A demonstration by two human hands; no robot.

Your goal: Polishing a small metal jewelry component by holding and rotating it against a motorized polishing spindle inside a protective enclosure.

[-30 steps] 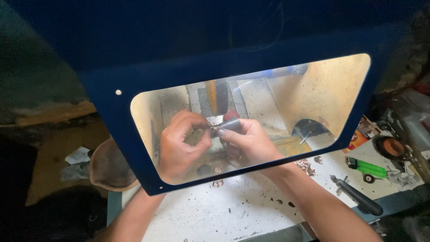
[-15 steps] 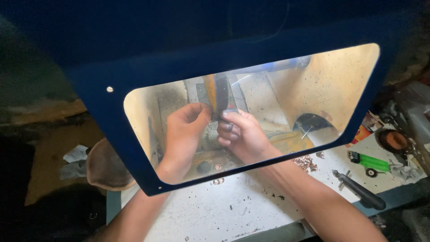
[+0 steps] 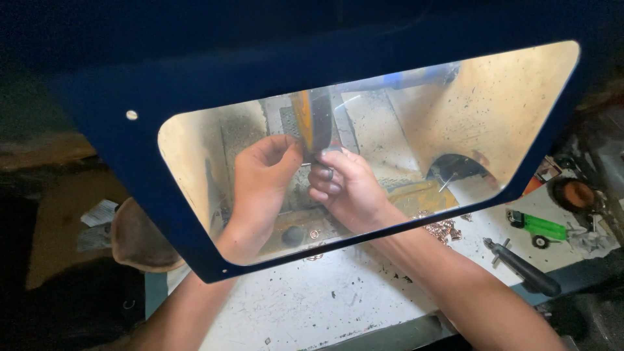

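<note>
Seen through the clear window of a blue guard panel (image 3: 117, 169), both hands meet at a dark grinding wheel with an orange face (image 3: 313, 122) that stands upright toward the far edge of the counter (image 3: 325, 302). The left hand (image 3: 263, 175) has its fingers curled, tips pinched together just beside the wheel's lower rim. The right hand (image 3: 344, 185) is closed around a small dark part, too hidden to identify, touching the wheel's lower edge. Copper-coloured shavings (image 3: 445, 227) lie near the right wrist. Toward the counter's right edge rest a black-handled screwdriver (image 3: 523, 270) and a green tool (image 3: 538, 227), well apart from the hands.
</note>
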